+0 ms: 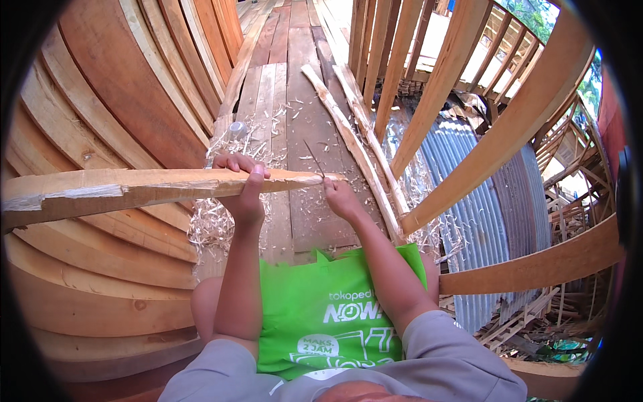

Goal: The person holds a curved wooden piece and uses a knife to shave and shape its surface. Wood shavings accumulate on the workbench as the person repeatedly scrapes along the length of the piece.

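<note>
A long piece of wood [147, 184] reaches from the left edge across in front of me and tapers to a narrow whittled tip at the right. My left hand [242, 187] is closed around it short of the tip, thumb on top. My right hand [341, 199] is closed on a knife [313, 156], its handle hidden in the fist. The thin dark blade points up and away from me, its lower part by the tip of the wood. Pale cut faces show along the wood. A green bag [284, 325] is spread over my lap.
Wood shavings [218, 228] litter the plank floor [271, 80]. Two pale stripped poles [355, 141] lie lengthwise at right. A small clear container [237, 130] stands far left. Curved timbers [107, 268] wall the left; upright posts [442, 87] and corrugated metal sheets [469, 221] are at right.
</note>
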The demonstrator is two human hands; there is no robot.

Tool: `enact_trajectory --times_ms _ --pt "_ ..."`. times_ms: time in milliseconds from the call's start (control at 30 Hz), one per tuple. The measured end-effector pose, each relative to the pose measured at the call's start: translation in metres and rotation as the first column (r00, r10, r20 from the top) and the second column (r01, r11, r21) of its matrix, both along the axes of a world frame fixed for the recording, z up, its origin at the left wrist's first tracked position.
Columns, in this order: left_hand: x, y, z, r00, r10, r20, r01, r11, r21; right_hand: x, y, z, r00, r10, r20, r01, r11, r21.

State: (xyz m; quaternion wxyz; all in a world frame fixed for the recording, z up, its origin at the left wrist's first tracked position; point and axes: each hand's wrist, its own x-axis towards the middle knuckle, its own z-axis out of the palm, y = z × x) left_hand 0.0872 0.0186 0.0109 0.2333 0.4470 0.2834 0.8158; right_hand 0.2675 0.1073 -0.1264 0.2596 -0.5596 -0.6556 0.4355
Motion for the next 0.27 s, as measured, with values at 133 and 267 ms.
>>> enact_trajectory --times_ms 133,267 --pt "-0.003 -0.002 0.001 1.000 0.009 0.009 -0.009 1.000 -0.008 -0.011 -0.011 0.022 0.997 -0.010 0.078 0.010 1.000 -0.001" --pt "-0.004 -0.001 0.001 0.999 0.002 -0.052 -0.001 1.000 0.007 -0.011 -0.024 0.053 0.993 0.091 0.075 -0.090 0.996 -0.021"
